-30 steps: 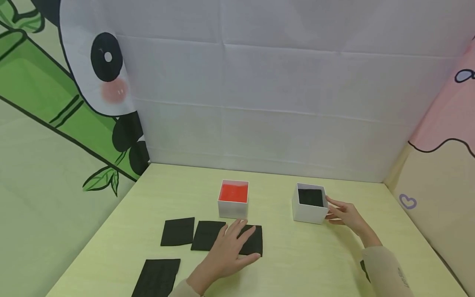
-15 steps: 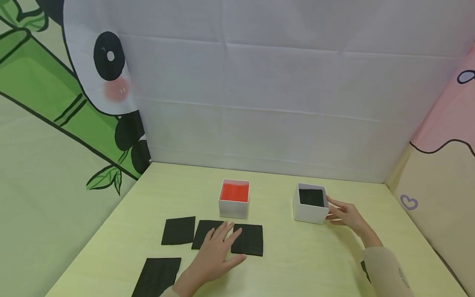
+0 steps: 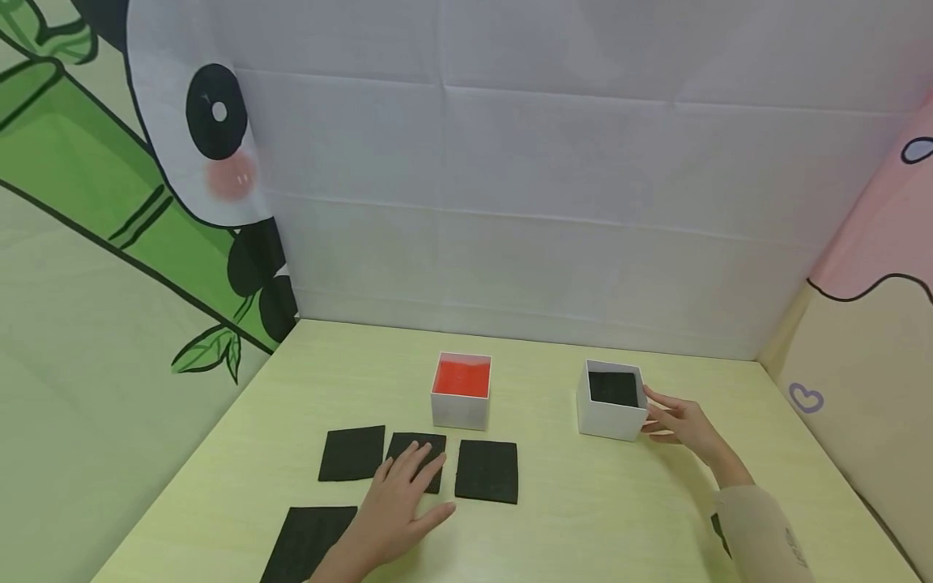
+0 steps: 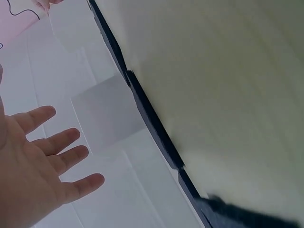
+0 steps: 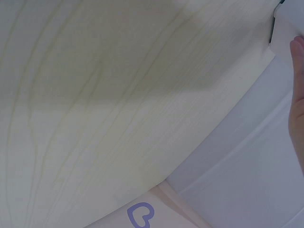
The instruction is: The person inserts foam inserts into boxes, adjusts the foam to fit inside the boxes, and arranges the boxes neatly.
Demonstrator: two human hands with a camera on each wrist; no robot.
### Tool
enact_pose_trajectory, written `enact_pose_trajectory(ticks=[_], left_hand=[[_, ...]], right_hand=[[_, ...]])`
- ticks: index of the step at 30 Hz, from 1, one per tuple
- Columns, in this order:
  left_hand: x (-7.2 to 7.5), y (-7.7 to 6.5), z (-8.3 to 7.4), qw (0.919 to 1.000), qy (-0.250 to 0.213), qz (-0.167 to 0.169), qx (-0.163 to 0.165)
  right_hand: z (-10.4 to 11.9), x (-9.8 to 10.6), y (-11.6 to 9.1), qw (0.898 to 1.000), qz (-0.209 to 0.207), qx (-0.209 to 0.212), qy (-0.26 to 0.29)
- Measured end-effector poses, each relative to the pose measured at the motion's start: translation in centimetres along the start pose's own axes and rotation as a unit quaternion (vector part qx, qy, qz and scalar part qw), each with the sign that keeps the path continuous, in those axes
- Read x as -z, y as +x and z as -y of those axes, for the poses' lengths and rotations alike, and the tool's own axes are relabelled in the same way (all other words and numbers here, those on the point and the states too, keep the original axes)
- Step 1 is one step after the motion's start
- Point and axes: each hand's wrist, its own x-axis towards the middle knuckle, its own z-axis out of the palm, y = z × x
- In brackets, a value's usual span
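Observation:
My left hand (image 3: 397,506) hovers with spread fingers over the middle one of three matte black squares in a row, partly covering that middle square (image 3: 432,453). In the left wrist view the same hand (image 4: 47,171) holds nothing. Beside it lie the left black square (image 3: 352,453) and the right black square (image 3: 487,472). My right hand (image 3: 681,425) touches the right side of a white box (image 3: 611,423) with extended fingers. Inside that open-topped box a black square (image 3: 612,389) shows. In the right wrist view the fingers (image 5: 298,52) sit at the box's side.
A second white box (image 3: 459,411), with red material (image 3: 462,379) inside, stands behind the row. Another black square (image 3: 306,538) lies at the front left, partly behind the left forearm. A pale wall sheet (image 3: 510,267) rises at the table's back edge.
My left hand has moved left and toward me, from over the right black square to the middle one, uncovering the right square. The right hand stays at the white box.

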Motion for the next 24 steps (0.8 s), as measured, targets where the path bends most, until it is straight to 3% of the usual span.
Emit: enact_pose_trajectory(ticks=[10,24], left_hand=[[0.8,-1.7,1.6,0.9987,0.020,0.022,0.042],[1.8,-4.9,5.0,0.9955,0.041,0.022,0.083]], right_hand=[[-0.2,0.0,0.1,1.000,0.002,0.003,-0.002],[-0.3,0.0,0.1,1.000,-0.006,-0.001,0.000]])
